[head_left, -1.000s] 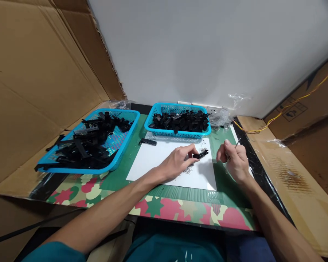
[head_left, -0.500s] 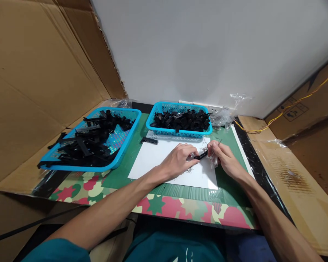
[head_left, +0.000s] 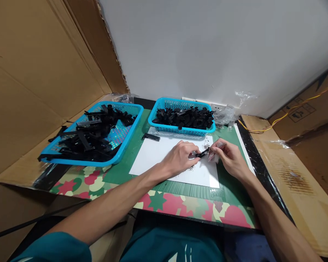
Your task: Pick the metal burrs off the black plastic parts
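Note:
My left hand (head_left: 182, 157) is closed, thumb and fingers pinching a small black plastic part (head_left: 202, 154) just above the white sheet (head_left: 150, 160). At the part's right end is my right hand (head_left: 231, 156), also closed. Its fingers grip a thin metal tool (head_left: 222, 145), whose exact kind I cannot make out, with crumpled clear plastic (head_left: 213, 157) hanging beneath them. Tiny metal pieces (head_left: 206, 145) lie scattered on the sheet behind the part, and more (head_left: 191, 168) lie by my left fingertips. Another black plastic part (head_left: 151, 137) rests at the sheet's back left corner.
A blue basket (head_left: 125, 145) of long black parts stands at left. Behind the sheet, a second blue basket (head_left: 182, 130) holds smaller black parts. Clear plastic bags (head_left: 225, 115) lie at back right. Cardboard (head_left: 71, 54) walls the left side; a yellow cable (head_left: 278, 120) runs at right.
The right fingers have shifted slightly, and the clear plastic beneath them hangs differently. Both hands keep their grip. The whole view has moved a little.

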Available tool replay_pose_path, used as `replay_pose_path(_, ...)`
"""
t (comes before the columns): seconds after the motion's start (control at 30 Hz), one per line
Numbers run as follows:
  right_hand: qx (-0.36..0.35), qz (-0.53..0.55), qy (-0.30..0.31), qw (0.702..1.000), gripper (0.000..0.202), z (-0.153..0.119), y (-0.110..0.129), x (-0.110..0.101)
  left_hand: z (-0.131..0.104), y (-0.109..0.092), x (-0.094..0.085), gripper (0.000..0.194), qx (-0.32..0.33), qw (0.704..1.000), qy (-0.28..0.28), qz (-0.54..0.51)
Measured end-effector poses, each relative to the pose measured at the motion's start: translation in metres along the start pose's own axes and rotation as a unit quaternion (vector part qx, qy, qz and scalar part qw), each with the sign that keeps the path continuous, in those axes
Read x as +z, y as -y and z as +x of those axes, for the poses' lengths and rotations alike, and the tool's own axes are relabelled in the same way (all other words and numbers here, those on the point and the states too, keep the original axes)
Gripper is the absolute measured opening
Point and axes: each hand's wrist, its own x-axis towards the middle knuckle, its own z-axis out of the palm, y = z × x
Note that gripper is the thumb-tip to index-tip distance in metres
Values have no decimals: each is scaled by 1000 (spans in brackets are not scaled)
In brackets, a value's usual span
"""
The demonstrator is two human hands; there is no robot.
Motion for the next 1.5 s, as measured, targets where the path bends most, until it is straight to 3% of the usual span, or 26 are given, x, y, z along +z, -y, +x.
replay_pose_path(0.13,-28,-14,-40,999,32,0,-6,8,0,0,2,11,17,1000,2,10)
replay_pose_path(0.3,-32,-49,-35,998,36,1,-5,12,1,1,3,8,24,999,-1,22)
replay_pose_path(0.43,-2,29,9,1000,39,2,2,6,1,2,4,9,17,1000,-8,4)
replay_pose_path(0.53,23,87,56,994,28,1,6,-2,1,3,5,9,19,1000,-16,2)
replay_pose_path(0.67,25,103,90,990,24,-2,11,-12,1,3,5,7,25,999,-26,12)
replay_pose_path(0.9,12,91,143,985,39,-8,14,-17,1,-1,2,6,25,999,-18,22)
replay_pose_path(1.07,-5,71,58,996,18,-5,14,-12,2,-1,3,6,27,999,-28,14)
replay_pose_path(1.23,-23,73,-26,997,34,-2,8,-7,3,-1,4,6,25,999,-28,15)
replay_pose_path(1.5,-6,62,-16,998,42,4,-12,9,3,1,7,9,39,998,-32,23)
